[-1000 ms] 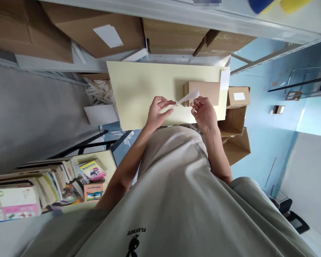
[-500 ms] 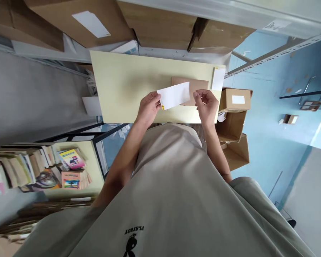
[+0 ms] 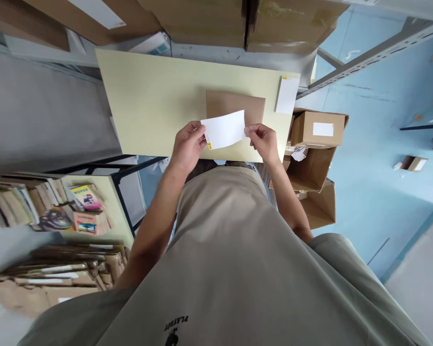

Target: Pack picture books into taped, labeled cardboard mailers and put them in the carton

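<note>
Stretching a white label point(image 3: 224, 129) between the fingertips, the person in the head view has both hands in front of the body, over a pale yellow surface point(image 3: 147, 91). The left hand point(image 3: 187, 146) is nearly closed, its thumb and fingers pinching the label's left end, just above a small yellow mark at the lower corner. The right hand point(image 3: 263, 142) pinches the opposite end between thumb and forefinger, its other fingers curled. The label bows slightly and is seen in front of the near part of a brown carton point(image 3: 234, 103), which lies on the surface; whether label and carton touch cannot be told.

Near the surface's right edge lies a white pad point(image 3: 287, 95) with a yellow mark at its top. Beyond that edge, a box with a white label point(image 3: 321, 129) sits near open cartons point(image 3: 315, 168). Larger cardboard boxes point(image 3: 205, 24) line the shelf beyond the far edge. To the left are books point(image 3: 88, 197) and, below them, stacked flattened cardboard point(image 3: 68, 274).
</note>
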### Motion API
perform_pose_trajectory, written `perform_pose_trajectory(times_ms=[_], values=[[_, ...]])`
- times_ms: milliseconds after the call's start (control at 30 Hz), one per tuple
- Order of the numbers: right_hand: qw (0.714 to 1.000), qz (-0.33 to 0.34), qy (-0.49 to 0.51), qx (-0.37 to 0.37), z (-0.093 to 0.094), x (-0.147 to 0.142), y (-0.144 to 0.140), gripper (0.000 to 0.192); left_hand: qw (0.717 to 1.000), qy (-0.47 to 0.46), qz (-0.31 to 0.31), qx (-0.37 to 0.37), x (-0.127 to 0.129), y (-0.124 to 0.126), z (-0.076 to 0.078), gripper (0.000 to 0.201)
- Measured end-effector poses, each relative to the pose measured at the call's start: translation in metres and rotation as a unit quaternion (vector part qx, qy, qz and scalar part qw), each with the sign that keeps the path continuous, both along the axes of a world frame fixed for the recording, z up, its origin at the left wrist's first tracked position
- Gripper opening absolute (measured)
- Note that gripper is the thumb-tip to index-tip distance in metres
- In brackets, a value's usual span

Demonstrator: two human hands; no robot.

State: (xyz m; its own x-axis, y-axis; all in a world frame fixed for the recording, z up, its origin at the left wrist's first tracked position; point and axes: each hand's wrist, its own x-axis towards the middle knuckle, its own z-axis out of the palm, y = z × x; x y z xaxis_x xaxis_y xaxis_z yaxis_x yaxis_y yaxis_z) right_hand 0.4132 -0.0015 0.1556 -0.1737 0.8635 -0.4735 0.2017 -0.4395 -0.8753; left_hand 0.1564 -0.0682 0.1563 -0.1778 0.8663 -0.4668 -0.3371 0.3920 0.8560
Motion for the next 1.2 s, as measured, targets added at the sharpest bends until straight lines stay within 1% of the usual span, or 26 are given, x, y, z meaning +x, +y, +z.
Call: perform_pose_trajectory(times_ms=[133,333,433,567,700,800,867,967,1067,1200], values=[[1.000,0.017,-0.007,0.002,-0.006,0.008,-0.002,0.051,0.999,0.019,0.021,-0.016,0.004,-0.003,-0.018,0.055],[0.998,-0.008,-0.052,0.047,-0.015,0.006,-0.014,0.046,0.995,0.083,0.023,-0.059,0.000,0.011,-0.039,0.051],[0.996,-0.030,-0.072,0.047,-0.025,0.001,-0.017,0.044,0.993,0.102,-0.003,-0.066,-0.003,0.026,-0.053,0.046],[0.992,-0.051,-0.111,0.023,-0.042,-0.003,-0.010,0.047,0.988,0.139,-0.043,-0.060,-0.005,0.055,-0.082,0.037],[0.980,-0.038,-0.191,0.030,-0.058,-0.006,0.003,0.042,0.977,0.199,-0.065,-0.044,-0.003,0.083,-0.112,0.032],[0.966,-0.026,-0.256,0.022,-0.069,-0.010,0.009,0.035,0.972,0.221,-0.063,-0.045,-0.002,0.094,-0.129,0.029],[0.960,-0.023,-0.279,0.020,-0.075,-0.012,0.010,0.031,0.971,0.227,-0.062,-0.048,-0.002,0.095,-0.136,0.027],[0.954,-0.021,-0.296,0.028,-0.082,-0.014,0.011,0.030,0.970,0.231,-0.064,-0.047,-0.003,0.094,-0.142,0.029],[0.948,-0.020,-0.315,0.026,-0.085,-0.017,0.012,0.028,0.972,0.220,-0.060,-0.052,-0.003,0.095,-0.144,0.029],[0.940,-0.019,-0.341,0.011,-0.082,-0.022,0.016,0.025,0.971,0.223,-0.051,-0.066,-0.003,0.100,-0.143,0.025]])
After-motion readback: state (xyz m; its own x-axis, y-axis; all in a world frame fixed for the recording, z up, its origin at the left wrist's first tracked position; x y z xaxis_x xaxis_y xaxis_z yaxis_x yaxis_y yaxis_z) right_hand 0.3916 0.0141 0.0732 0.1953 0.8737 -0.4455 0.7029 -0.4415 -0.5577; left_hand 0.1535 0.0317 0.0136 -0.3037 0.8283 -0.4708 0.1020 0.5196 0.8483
